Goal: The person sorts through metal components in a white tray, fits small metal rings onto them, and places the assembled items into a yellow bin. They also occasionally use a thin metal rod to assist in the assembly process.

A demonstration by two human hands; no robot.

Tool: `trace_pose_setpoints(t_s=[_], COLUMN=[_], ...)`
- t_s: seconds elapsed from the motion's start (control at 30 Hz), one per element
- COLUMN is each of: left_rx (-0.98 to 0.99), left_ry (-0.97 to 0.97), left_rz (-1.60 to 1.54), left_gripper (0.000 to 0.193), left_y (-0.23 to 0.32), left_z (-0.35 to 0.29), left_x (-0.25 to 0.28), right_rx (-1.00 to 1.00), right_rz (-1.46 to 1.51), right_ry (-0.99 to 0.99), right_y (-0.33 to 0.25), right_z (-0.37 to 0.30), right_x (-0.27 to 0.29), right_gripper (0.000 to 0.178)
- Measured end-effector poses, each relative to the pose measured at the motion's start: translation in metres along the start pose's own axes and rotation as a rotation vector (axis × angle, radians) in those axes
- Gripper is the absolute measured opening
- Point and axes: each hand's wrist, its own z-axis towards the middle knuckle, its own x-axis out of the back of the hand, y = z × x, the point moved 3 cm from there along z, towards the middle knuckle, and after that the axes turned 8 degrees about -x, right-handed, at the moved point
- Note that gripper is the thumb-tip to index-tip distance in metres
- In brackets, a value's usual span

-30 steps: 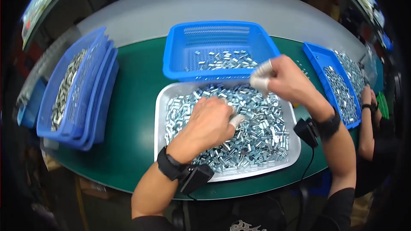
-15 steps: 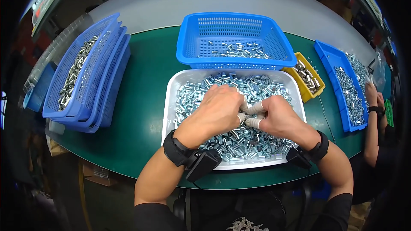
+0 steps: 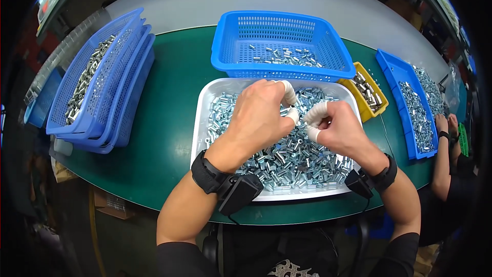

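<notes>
A white tray full of small silvery metal sleeves lies in front of me. Over its middle, my left hand has its thumb and index finger curled into a pinch, both wrapped in white finger covers. A tiny piece may sit between those tips, too small to name. My right hand, its fingertips covered in white too, is just to the right, also pinching. Whatever is between its fingers is hidden. The two hands are slightly apart, above the pile.
Behind the tray stands a blue perforated basket with some sleeves. A yellow bin and a blue shallow tray are at right, beside a co-worker's hands. Stacked blue baskets stand left on the green table.
My hands have drawn apart and risen a little from the pile; fingertips that met are now separated. The co-worker's hands at right have moved lower.
</notes>
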Motion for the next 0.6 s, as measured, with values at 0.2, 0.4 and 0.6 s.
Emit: trace_pose_setpoints(t_s=[0.2,0.4,0.6], left_rx=[0.068,0.093,0.060], left_ry=[-0.018,-0.029,-0.037], left_rz=[0.044,0.016,0.053], left_gripper=[0.014,0.014,0.016], left_y=[0.005,-0.002,0.003], left_z=[0.002,-0.001,0.000], left_x=[-0.002,-0.002,-0.003], right_rx=[-0.048,-0.001,0.064], right_rz=[-0.180,-0.386,-0.445], right_ry=[-0.133,-0.079,-0.060], right_y=[0.007,0.002,0.000], right_z=[0.009,0.009,0.002], right_x=[-0.007,-0.011,-0.007], right_gripper=[0.011,0.011,0.012])
